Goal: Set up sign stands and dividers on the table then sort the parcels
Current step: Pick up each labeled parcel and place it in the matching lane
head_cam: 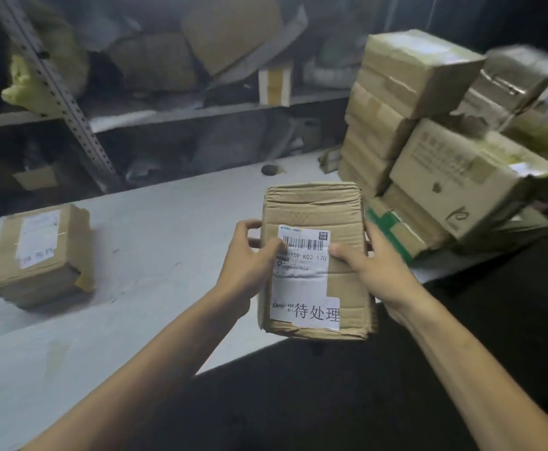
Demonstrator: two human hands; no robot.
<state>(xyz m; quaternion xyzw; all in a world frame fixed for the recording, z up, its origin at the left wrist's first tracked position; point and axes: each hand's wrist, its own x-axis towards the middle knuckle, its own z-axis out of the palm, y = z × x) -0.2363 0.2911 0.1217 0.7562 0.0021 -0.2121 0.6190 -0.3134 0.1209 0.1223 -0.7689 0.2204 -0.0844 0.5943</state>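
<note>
At frame centre, left hand (246, 265) and right hand (367, 262) clamp their fingers round the labelled parcel (315, 262) above the pale surface (155, 229). Swinging it right could topple the leaning parcel stack (429, 151).

parcel (311, 206), label (302, 276) reading 159-K02-170 (start covered), sticker (316, 312) 待处理

Dim, soft picture; edges blurred and warped.

A parcel depot: stacked cartons (429, 125) on a table (168, 222), cluttered metal shelving (71, 102) behind.
</note>
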